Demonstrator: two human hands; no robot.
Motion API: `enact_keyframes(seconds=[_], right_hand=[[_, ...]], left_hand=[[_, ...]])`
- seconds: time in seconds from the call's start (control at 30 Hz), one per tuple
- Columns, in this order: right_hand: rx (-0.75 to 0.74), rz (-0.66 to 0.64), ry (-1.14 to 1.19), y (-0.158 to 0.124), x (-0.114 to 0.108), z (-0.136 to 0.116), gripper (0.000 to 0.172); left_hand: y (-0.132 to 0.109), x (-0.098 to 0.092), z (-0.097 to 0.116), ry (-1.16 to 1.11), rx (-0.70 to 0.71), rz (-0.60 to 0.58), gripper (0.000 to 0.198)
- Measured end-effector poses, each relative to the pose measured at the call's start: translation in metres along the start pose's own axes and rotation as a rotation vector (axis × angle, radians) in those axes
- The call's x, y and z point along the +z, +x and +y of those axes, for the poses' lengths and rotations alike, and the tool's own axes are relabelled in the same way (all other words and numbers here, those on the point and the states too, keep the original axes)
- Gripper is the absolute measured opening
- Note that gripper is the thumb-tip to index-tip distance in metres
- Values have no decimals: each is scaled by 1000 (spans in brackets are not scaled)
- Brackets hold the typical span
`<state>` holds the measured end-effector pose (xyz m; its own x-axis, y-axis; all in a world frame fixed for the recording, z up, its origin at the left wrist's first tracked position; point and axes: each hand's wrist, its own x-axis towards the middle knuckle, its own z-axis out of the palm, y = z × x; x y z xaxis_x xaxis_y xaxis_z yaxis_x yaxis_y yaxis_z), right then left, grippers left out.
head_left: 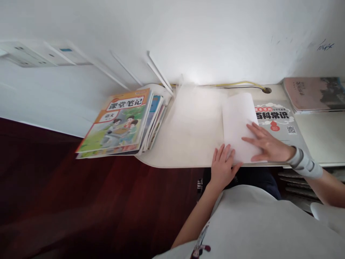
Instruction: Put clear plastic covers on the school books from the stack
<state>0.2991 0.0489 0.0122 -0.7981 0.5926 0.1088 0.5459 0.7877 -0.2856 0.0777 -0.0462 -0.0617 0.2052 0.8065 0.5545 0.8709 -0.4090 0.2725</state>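
A white sheet of paper [238, 122] lies on the desk in front of me, its right part covering a grey book [280, 118] with large black and red lettering. My right hand [265, 144] rests on the paper's right side, palm down with the fingers spread; a grey band circles that wrist. Just left of it, my left hand [223, 163] lies at the desk's front edge, fingers stretched out and touching the paper's lower left corner. Neither hand grips anything.
A stack of books [121, 124] with a colourful orange and green cover overhangs the desk's left end. Pinkish books [314, 93] lie at the back right. A yellow cable [242, 82] runs along the wall to a round hole [266, 90]. The white desk [172, 151] has a rounded left corner.
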Motion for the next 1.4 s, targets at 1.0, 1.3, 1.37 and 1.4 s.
enact_keyframes(seconds=[1.0,1.3,1.37,1.4], right_hand=[[-275,60,-416,0,29,-49,32],[-226,81,-435,11,31,-62,26],[-210,90,-422,12,32,-63,25],[-204,95,-434,11,32,-63,24]], left_hand=[[30,-30,2,250,-202,-385,38],[80,-46,-12,346,-19,-805,23],[88,-46,-14,358,2,-843,24],[91,-47,-15,360,12,-864,24]])
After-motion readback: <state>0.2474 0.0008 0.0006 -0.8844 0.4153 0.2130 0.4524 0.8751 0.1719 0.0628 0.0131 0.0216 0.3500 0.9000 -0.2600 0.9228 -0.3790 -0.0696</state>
